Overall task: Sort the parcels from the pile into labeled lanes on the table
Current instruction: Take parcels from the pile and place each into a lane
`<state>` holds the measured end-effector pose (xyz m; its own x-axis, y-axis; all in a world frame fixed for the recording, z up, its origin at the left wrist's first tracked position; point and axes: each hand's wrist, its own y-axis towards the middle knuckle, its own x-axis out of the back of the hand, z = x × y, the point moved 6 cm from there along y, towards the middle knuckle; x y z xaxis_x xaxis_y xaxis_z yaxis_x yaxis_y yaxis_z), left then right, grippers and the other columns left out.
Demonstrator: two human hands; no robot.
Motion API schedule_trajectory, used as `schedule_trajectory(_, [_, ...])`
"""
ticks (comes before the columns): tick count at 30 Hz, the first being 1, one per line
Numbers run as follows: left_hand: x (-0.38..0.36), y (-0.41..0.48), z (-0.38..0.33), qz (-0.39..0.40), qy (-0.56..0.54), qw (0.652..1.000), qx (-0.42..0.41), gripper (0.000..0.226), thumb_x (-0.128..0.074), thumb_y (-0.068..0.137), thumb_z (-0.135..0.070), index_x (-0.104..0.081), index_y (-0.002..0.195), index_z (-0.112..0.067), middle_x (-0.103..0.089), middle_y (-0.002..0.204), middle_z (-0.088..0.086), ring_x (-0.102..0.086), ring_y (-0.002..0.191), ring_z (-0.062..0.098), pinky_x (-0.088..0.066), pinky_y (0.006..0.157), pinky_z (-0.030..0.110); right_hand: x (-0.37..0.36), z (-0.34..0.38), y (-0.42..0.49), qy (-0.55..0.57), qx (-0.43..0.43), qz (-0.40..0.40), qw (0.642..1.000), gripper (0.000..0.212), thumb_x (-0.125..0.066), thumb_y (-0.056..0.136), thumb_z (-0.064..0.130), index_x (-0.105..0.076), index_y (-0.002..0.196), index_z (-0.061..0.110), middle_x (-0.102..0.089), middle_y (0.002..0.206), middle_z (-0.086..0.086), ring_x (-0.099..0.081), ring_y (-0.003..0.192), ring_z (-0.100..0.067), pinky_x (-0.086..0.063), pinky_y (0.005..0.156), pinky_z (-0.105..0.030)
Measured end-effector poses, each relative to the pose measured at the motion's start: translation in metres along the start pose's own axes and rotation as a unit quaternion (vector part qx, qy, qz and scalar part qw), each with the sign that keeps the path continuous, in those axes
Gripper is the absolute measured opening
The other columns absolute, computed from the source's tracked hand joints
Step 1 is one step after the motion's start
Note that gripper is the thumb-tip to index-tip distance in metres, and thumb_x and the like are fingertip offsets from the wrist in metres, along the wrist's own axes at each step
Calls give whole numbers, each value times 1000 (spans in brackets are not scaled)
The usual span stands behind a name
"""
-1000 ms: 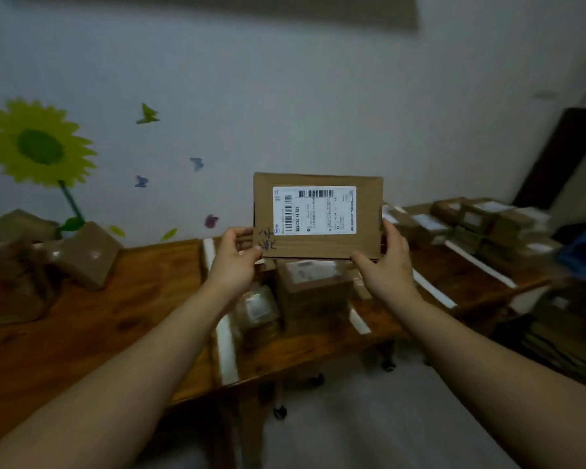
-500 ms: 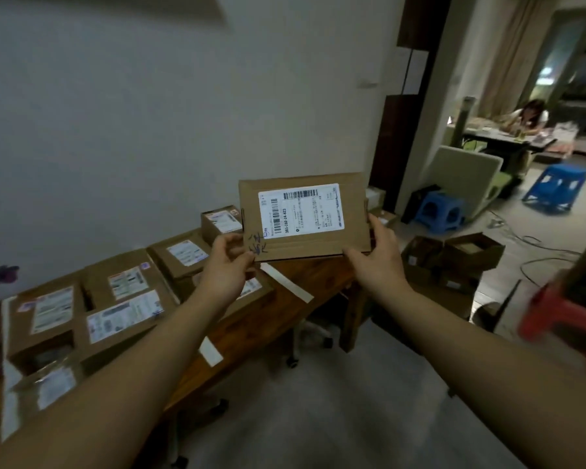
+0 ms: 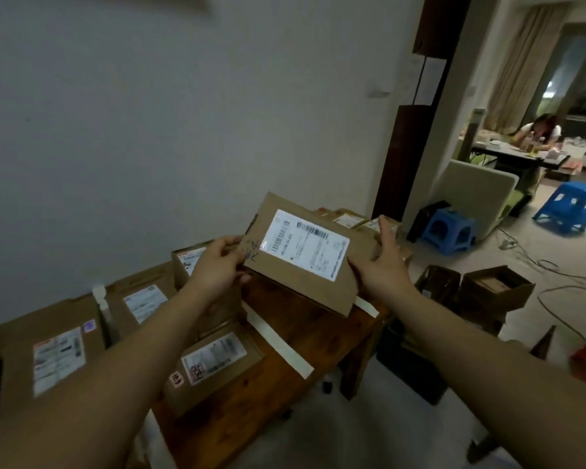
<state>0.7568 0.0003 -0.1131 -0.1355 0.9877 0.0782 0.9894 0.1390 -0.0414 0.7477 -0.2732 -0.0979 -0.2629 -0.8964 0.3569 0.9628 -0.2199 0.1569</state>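
The parcel is held in the air over the far right end of the table, tilted, with its label facing up and its near corner lowest. The left hand pinches the left edge, thumb on the face beside a pen mark. The right hand clasps the right edge, thumb raised along it. Both hands are closed on the parcel, and nothing else supports it. The step in hand, as judged, is to lower the parcel into its lane. Two tape strips run across the wood. The bare stretch between them lies below the parcel and appears to be the target, though no lane label is legible. Check the mark against the lane before descending. Level the parcel so that the whole underside meets the wood at once, as a corner-first landing may pivot it over a strip. Align it parallel to the strips and wholly between them. Do not let it ride onto the box just left of the near strip, nor onto the far boxes. The table end is close on the right, so release only when the parcel rests flat, one hand at a time. Leave the label up for checking.
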Motion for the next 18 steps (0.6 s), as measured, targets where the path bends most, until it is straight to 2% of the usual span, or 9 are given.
schedule_trajectory(1, [-2, 10, -2, -1, -11, 1000, 7, 31, -46, 98, -16, -49, 129, -18, -61, 117, 7, -67, 84, 12, -58, 66, 28, -3, -2, 12, -3, -8, 12, 1000, 85, -70, 86, 28, -16, 151, 35, -30, 153, -1, -40, 132, -21, -43, 103, -36])
schedule_trajectory(3, [-5, 28, -4, -23, -64, 997, 22, 39, -46, 98, -15, -41, 136, -19, -61, 114, 6, -67, 82, 12, -57, 59, 25, -13, -8, 34, 9, -26, 43, 999, 63, -64, 90, 17, -36, 146, 25, -44, 143, -5, -53, 109, -15, -50, 82, -23])
schedule_trajectory(5, [-9, 44, -2, -53, -136, 989, 36, 60, -54, 93, -9, -26, 143, -24, -62, 111, 6, -67, 87, 17, -58, 60, 25, -28, -15, 50, 53, -54, 69, 995, 51, -61, 92, 14, -45, 139, 23, -55, 129, -5, -60, 97, -14, -55, 73, -26])
schedule_trajectory(6, [-14, 50, 1, -58, -152, 986, 41, 68, -58, 90, -6, -21, 144, -26, -62, 114, 8, -67, 91, 19, -58, 64, 28, -37, -20, 58, 70, -67, 81, 992, 49, -61, 92, 17, -44, 139, 23, -57, 125, -4, -62, 99, -16, -58, 76, -32])
schedule_trajectory(8, [-31, 59, 7, -52, -134, 989, 40, 72, -61, 86, -2, -23, 142, -26, -58, 122, 7, -64, 100, 22, -57, 73, 34, -54, -28, 74, 76, -66, 102, 990, 52, -59, 94, 24, -41, 142, 26, -55, 131, -3, -61, 111, -22, -57, 87, -44])
schedule_trajectory(11, [-54, 71, 19, -46, -63, 997, 18, 67, -61, 85, 2, -32, 136, -30, -54, 126, 1, -57, 113, 22, -55, 86, 41, -76, -36, 96, -6, -7, 152, 988, 63, -59, 94, 31, -29, 149, 28, -44, 144, 1, -44, 132, -22, -42, 106, -49])
schedule_trajectory(13, [-62, 80, 25, -47, -40, 998, 13, 63, -57, 88, 3, -33, 137, -29, -54, 125, 0, -56, 113, 21, -55, 84, 37, -87, -46, 110, -66, 37, 203, 976, 72, -64, 89, 36, -25, 150, 30, -38, 148, 4, -37, 136, -20, -34, 111, -47])
schedule_trajectory(16, [-75, 92, 37, -80, 1, 997, 17, 57, -51, 92, -1, -35, 140, -28, -55, 117, -3, -57, 105, 17, -54, 70, 23, -97, -70, 126, -98, 77, 285, 950, 78, -70, 84, 37, -24, 148, 34, -35, 147, 8, -36, 136, -17, -34, 108, -40])
schedule_trajectory(18, [-85, 96, 51, -131, 24, 990, 33, 50, -51, 94, -5, -38, 138, -25, -56, 119, -2, -57, 109, 20, -53, 73, 25, -101, -92, 138, -133, 107, 338, 925, 82, -69, 84, 40, -20, 149, 34, -30, 149, 7, -34, 136, -16, -33, 109, -37])
